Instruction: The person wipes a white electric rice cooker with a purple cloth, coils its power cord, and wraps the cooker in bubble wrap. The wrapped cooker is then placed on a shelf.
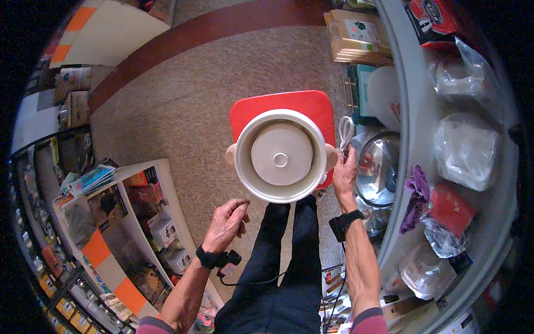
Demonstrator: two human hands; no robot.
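A white round cooker point(246, 183) with two beige side handles stands on a red stool point(267, 102) in front of my legs. Inside it lies a beige disc point(281, 140) with a small ring at its centre. At the cooker's right side, my right hand point(345, 173) grips a looped white cord point(346, 130) that looks like a bundled power cord. My left hand point(229, 221) hovers below and left of the cooker, apart from it. Its fingers are loosely curled, and the palm is hidden.
On the right, a grey shelf point(411, 137) carries plastic-wrapped goods and a purple cloth point(416, 196). Beneath its edge are a glass lid point(377, 167) and stacked cartons point(361, 37). To the left stands a white shelf unit point(177, 200) with boxes. A black cable point(254, 284) crosses my thigh.
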